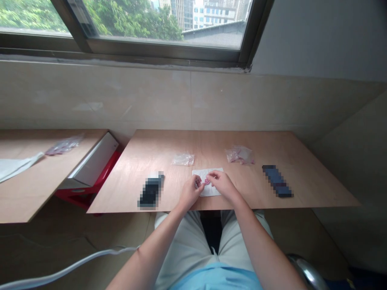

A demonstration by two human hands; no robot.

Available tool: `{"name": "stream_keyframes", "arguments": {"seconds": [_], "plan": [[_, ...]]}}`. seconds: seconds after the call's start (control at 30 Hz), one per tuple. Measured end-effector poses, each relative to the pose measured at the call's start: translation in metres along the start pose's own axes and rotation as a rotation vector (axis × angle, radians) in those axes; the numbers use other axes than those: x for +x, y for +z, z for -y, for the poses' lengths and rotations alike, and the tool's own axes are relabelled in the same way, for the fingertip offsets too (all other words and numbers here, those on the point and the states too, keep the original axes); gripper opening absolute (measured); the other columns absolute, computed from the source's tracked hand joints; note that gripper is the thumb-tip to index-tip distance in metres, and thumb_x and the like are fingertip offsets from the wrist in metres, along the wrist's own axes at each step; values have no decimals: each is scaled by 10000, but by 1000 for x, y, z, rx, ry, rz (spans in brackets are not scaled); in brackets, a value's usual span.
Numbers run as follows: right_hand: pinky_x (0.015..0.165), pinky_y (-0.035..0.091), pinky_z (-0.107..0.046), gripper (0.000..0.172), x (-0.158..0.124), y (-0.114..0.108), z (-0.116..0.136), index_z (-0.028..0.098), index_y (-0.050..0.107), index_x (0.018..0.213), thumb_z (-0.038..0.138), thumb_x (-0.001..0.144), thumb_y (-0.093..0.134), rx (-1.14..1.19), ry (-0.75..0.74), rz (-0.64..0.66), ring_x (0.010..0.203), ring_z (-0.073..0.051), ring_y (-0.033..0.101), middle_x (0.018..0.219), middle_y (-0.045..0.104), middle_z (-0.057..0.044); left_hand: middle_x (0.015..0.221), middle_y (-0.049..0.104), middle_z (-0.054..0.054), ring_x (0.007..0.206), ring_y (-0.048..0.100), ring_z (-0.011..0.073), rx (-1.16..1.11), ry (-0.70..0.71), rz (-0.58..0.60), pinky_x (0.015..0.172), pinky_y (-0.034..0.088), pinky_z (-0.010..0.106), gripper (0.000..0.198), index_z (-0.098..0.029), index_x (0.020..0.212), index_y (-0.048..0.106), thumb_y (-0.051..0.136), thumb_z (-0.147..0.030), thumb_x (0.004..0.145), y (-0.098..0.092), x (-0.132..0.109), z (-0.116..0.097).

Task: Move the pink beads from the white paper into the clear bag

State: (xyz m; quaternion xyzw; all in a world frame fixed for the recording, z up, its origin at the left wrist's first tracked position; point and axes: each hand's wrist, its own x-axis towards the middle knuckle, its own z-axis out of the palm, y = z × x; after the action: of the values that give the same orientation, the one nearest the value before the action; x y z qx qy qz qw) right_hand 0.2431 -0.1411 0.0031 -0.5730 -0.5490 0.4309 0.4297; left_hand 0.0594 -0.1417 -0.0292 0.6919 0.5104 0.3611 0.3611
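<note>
A small cluster of pink beads [207,182] shows between my two hands, above a white cloth or paper sheet [211,192]. My left hand [191,192] is closed at the left of the sheet, its thumb and fingertips pinched at the beads. From the right, my right hand [223,184] reaches in, with its thumb and index finger closed on the other side of the cluster. Both forearms come in over the table's front edge. How the beads are joined is too small to tell.
On the wooden table [305,173] lie a clear plastic bag [183,159], another bag with pink pieces [241,155], and two blurred dark phone-like objects [150,191] [277,181]. At left, a second table [27,201] adjoins a red stool [101,177]. A window [163,46] is ahead.
</note>
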Motion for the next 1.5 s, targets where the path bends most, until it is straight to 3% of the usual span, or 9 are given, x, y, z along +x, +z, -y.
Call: {"name": "stream_keyframes", "arguments": {"seconds": [0.07, 0.17, 0.37, 0.5, 0.87, 1.03, 1.13, 1.3, 1.5], "plan": [[635, 509, -268, 253, -5, 3, 8, 182, 717, 894, 406, 841, 613, 5, -60, 54, 689, -177, 645, 815, 720, -50, 797, 627, -3, 717, 587, 163, -42, -10, 3, 679, 440, 281, 162, -216, 909, 577, 623, -370, 888, -2, 0, -3], [593, 496, -260, 283, -9, -1, 8, 173, 709, 918, 429, 855, 607, 53, -39, -66, 661, -173, 633, 805, 712, -53, 789, 604, 5, 721, 563, 160, -186, -43, -13, 674, 439, 277, 222, -208, 897, 566, 633, -420, 880, -11, 5, -11], [560, 478, -258, 316, -14, -16, -17, 167, 702, 920, 464, 854, 619, 74, 7, -111, 627, -171, 606, 785, 705, -51, 734, 503, 29, 684, 530, 166, -708, -202, 27, 666, 465, 310, 333, -203, 903, 534, 430, -516, 955, -44, 21, -28], [626, 491, -278, 270, -18, -18, -31, 181, 720, 923, 408, 884, 580, -110, -39, -150, 672, -186, 638, 812, 728, -53, 748, 519, 52, 689, 545, 181, -822, -206, 87, 693, 487, 354, 396, -197, 956, 587, 410, -551, 967, -56, 21, -33], [801, 477, -281, 237, 5, -5, -42, 201, 719, 1083, 189, 901, 568, -582, -139, -117, 868, -191, 652, 1053, 722, -80, 768, 537, 47, 672, 530, 167, -696, -216, 101, 662, 474, 332, 431, -208, 914, 579, 394, -593, 967, -54, 19, -38], [863, 465, -278, 158, 14, -5, -43, 194, 724, 988, 175, 873, 617, -621, -119, -66, 928, -192, 647, 1015, 708, -68, 763, 596, 16, 690, 555, 153, -292, -118, -81, 664, 434, 290, 297, -198, 860, 580, 641, -488, 884, -45, 16, -28], [869, 467, -276, 130, 15, -4, -43, 189, 724, 953, 186, 864, 630, -613, -113, -58, 924, -188, 647, 1006, 705, -69, 813, 631, 6, 727, 577, 163, -15, -39, -91, 677, 422, 285, 195, -211, 899, 594, 686, -377, 853, -35, 9, -17], [814, 482, -296, 108, 15, -9, -39, 198, 714, 876, 250, 857, 621, -496, -122, -99, 831, -191, 645, 933, 716, -64, 826, 632, 7, 750, 587, 177, 103, 5, -54, 698, 428, 291, 95, -221, 906, 576, 644, -274, 865, -13, 2, -6], [584, 486, -276, 322, 10, -4, -19, 163, 672, 921, 453, 916, 532, 50, -4, -322, 614, -176, 617, 797, 709, -71, 824, 625, 7, 759, 588, 180, 122, 27, -77, 712, 429, 296, 79, -220, 905, 558, 624, -252, 875, -6, 3, -2]]}}
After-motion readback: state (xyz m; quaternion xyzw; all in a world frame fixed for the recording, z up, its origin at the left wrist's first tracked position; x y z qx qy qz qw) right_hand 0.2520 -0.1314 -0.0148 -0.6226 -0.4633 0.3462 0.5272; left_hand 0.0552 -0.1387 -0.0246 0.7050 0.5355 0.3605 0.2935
